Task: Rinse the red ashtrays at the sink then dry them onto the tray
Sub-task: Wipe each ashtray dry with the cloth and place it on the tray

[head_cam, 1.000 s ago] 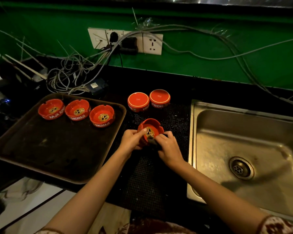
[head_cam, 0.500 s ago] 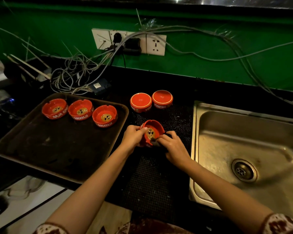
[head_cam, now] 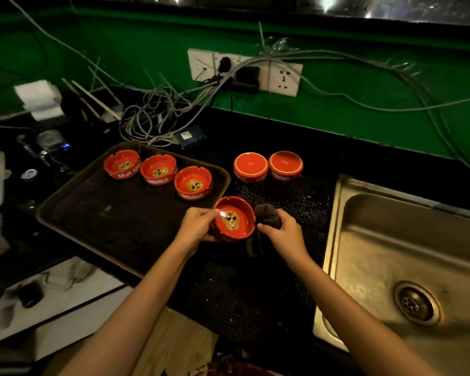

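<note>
Over the mat, held ashtray (head_cam: 232, 219): red and upright, tipped a little toward the camera, with a gold lion face in its bowl. It hangs between the two hands, just off the tray's near right corner.
Left hand (head_cam: 194, 229): fingers curled round the held ashtray's left side, thumb at its rim.
Right hand (head_cam: 285, 236): pinches a dark cloth (head_cam: 266, 215), bunched just beside the held ashtray's right rim; I cannot tell whether cloth and rim touch.
Tray (head_cam: 114, 221): dark and rectangular, left of the hands, its right rim close behind the left hand.
Row of three ashtrays (head_cam: 159, 169): upright, close together along the tray's far edge.
Pair of upturned ashtrays (head_cam: 250, 167): bottoms up, side by side at the mat's far edge, behind the held ashtray and right of the tray.
Mat (head_cam: 296, 202): black mesh, between tray and sink, under both forearms.
Sink (head_cam: 391, 240): steel, to the right, drain (head_cam: 415, 302) at its near end.
Wall (head_cam: 364, 90): green, carrying a white socket plate (head_cam: 282, 77); grey cables (head_cam: 158, 118) tangle down onto the counter behind the tray.
</note>
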The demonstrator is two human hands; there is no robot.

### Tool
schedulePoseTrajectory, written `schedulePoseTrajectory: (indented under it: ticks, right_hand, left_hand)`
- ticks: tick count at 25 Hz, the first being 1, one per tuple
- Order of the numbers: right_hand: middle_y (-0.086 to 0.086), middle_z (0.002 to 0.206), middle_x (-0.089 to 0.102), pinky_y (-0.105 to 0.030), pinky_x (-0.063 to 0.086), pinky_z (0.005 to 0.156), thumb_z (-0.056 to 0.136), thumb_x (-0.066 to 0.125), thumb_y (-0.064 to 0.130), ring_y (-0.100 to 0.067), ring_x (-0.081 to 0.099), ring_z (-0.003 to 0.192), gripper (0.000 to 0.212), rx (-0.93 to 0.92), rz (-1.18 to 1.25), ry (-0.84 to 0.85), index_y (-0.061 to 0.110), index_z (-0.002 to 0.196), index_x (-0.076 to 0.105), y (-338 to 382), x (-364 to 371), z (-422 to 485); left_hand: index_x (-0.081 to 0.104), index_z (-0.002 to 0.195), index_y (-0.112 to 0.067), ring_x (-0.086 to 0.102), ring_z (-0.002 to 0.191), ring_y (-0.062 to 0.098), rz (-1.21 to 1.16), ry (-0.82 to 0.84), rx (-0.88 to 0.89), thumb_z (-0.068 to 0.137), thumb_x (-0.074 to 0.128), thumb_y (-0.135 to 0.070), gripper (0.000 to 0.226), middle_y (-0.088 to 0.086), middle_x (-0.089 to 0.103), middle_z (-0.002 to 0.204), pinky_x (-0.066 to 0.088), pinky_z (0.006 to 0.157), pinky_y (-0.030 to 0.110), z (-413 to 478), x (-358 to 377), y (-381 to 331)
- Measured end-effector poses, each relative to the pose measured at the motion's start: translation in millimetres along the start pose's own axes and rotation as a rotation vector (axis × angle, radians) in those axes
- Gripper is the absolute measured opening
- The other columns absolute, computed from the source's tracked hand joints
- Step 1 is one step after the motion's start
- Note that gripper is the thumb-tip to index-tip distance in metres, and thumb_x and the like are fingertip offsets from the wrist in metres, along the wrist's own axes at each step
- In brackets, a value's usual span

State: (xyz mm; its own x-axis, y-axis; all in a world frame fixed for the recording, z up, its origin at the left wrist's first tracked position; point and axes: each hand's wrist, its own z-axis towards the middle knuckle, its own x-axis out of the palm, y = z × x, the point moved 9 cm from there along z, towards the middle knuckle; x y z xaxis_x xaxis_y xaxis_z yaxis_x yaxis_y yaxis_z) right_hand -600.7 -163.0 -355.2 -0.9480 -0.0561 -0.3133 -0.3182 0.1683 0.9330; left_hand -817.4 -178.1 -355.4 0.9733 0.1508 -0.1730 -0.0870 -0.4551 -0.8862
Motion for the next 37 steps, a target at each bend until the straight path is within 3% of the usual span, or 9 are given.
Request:
schedulePoseTrajectory:
  ticks: [4,7,9,18,21,23,27,34,37]
  right_hand:
    - [-0.002,0.091,0.064,-0.04,0.052,0.08,0.077,0.072,0.025,-0.021,0.06,0.087,0.023,0.037,-0.32,0.173,0.015,0.094,0.061,-1,21,3]
    - [-0.001,0.119,0.053,-0.049,0.036,0.098,0.079,0.065,0.047,-0.029,0.043,0.118,0.047,-0.075,-0.901,0.256,0.02,0.116,0.052,6,41,-7]
    - [-0.005,0.134,0.042,-0.057,0.021,0.106,0.078,0.064,0.053,-0.031,0.028,0.13,0.068,-0.179,-1.053,0.238,0.019,0.132,0.041,23,59,-6]
    - [-0.007,0.117,0.063,-0.047,0.036,0.103,0.091,0.046,0.008,-0.029,0.052,0.117,0.037,-0.282,-0.562,0.44,0.013,0.127,0.054,114,198,3]
    - [-0.013,0.115,0.063,-0.047,0.043,0.097,0.091,0.047,0.007,-0.033,0.055,0.113,0.03,-0.299,-0.525,0.437,0.008,0.119,0.058,145,249,13]
    - [-0.012,0.112,0.064,-0.045,0.046,0.093,0.09,0.048,0.009,-0.033,0.056,0.11,0.025,-0.298,-0.541,0.42,0.01,0.111,0.062,154,288,24]
    - [-0.01,0.104,0.066,-0.047,0.047,0.09,0.087,0.05,0.013,-0.032,0.057,0.106,0.018,-0.304,-0.591,0.396,0.012,0.1,0.063,160,355,43]
    - [-0.01,0.107,0.065,-0.05,0.042,0.095,0.089,0.046,0.01,-0.032,0.055,0.11,0.024,-0.224,-0.623,0.359,0.011,0.106,0.062,147,414,58]
    - [-0.011,0.117,0.063,-0.048,0.04,0.099,0.09,0.046,0.007,-0.031,0.053,0.115,0.035,-0.2,-0.601,0.412,0.013,0.123,0.057,139,416,61]
  left_hand:
    - [0.071,0.091,-0.002,0.065,0.072,0.021,-0.024,-0.167,-0.041,0.094,0.053,-0.019,0.024,0.012,0.069,0.077,0.055,0.07,0.036,-6,-47,17]
    - [0.07,0.1,-0.003,0.064,0.077,0.018,0.008,-0.234,-0.05,0.094,0.053,-0.023,0.027,0.008,0.069,0.08,0.052,0.07,0.034,-12,-74,28]
    - [0.068,0.103,-0.008,0.061,0.082,0.017,0.005,-0.285,-0.053,0.095,0.051,-0.023,0.024,0.007,0.067,0.088,0.049,0.065,0.029,-18,-85,31]
    - [0.064,0.108,-0.003,0.063,0.084,0.025,-0.123,-0.511,-0.04,0.097,0.047,-0.017,0.025,0.014,0.066,0.093,0.054,0.062,0.036,-12,-188,36]
    - [0.066,0.082,-0.007,0.066,0.086,0.032,0.008,-0.565,-0.04,0.095,0.046,-0.02,0.027,0.017,0.068,0.088,0.057,0.078,0.05,7,-244,29]
    - [0.064,0.074,-0.001,0.065,0.082,0.034,0.194,-0.599,-0.051,0.093,0.045,-0.017,0.031,0.02,0.067,0.081,0.055,0.079,0.046,17,-278,22]
    - [0.062,0.083,0.019,0.061,0.092,0.044,0.411,-0.632,-0.024,0.092,0.044,-0.007,0.033,0.036,0.064,0.092,0.044,0.08,0.046,49,-326,23]
    - [0.066,0.088,0.012,0.063,0.094,0.039,0.515,-0.595,-0.038,0.091,0.043,-0.005,0.029,0.029,0.067,0.094,0.047,0.08,0.042,96,-375,42]
    - [0.064,0.11,0.004,0.056,0.112,0.037,0.585,-0.583,-0.006,0.092,0.043,-0.006,0.029,0.024,0.062,0.113,0.046,0.092,0.042,98,-374,37]
